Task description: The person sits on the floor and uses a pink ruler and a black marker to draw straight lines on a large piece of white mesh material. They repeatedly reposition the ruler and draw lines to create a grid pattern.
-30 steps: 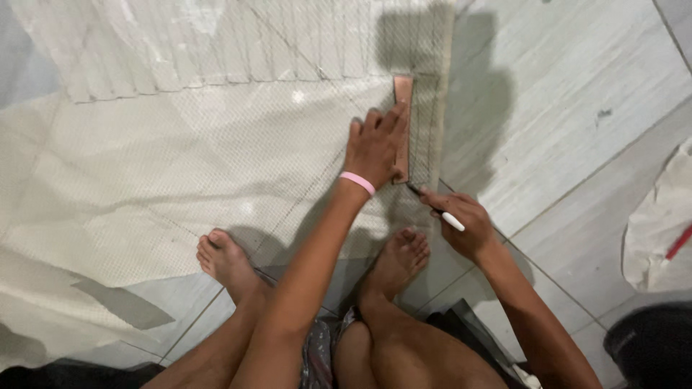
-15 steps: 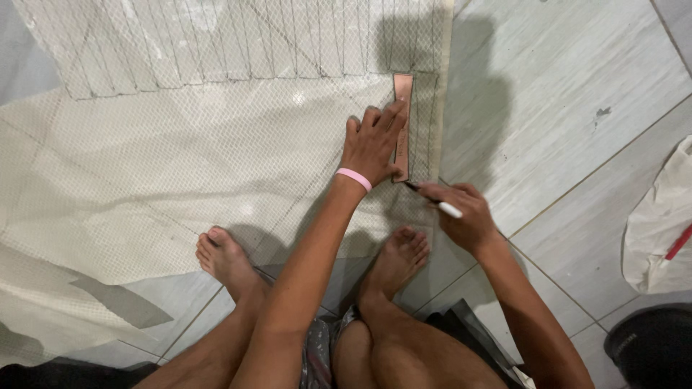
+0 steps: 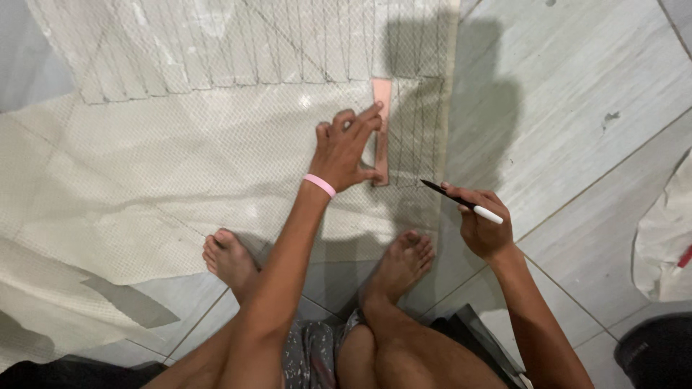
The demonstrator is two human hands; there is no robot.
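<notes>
A sheet of white mesh fabric (image 3: 180, 166) lies spread over the tiled floor, ruled with several dark parallel lines near its far edge. My left hand (image 3: 346, 148), with a pink band on the wrist, presses a narrow pinkish strip (image 3: 381, 122) flat on the mesh as a straightedge. My right hand (image 3: 483, 223) grips a pen (image 3: 461, 202) with a dark tip and white end. It hovers just right of the strip's near end, the tip pointing left towards the lines and apart from the strip.
My bare feet (image 3: 231, 259) rest on the near edge of the mesh. Grey floor tiles (image 3: 577, 122) stretch to the right. A white crumpled sheet (image 3: 667, 248) with something red lies at the right edge, and a dark object (image 3: 656, 353) sits at the bottom right.
My left hand and the strip have shifted a little to the left across the mesh. My right hand has drawn the pen back from the strip and now holds it off to the right.
</notes>
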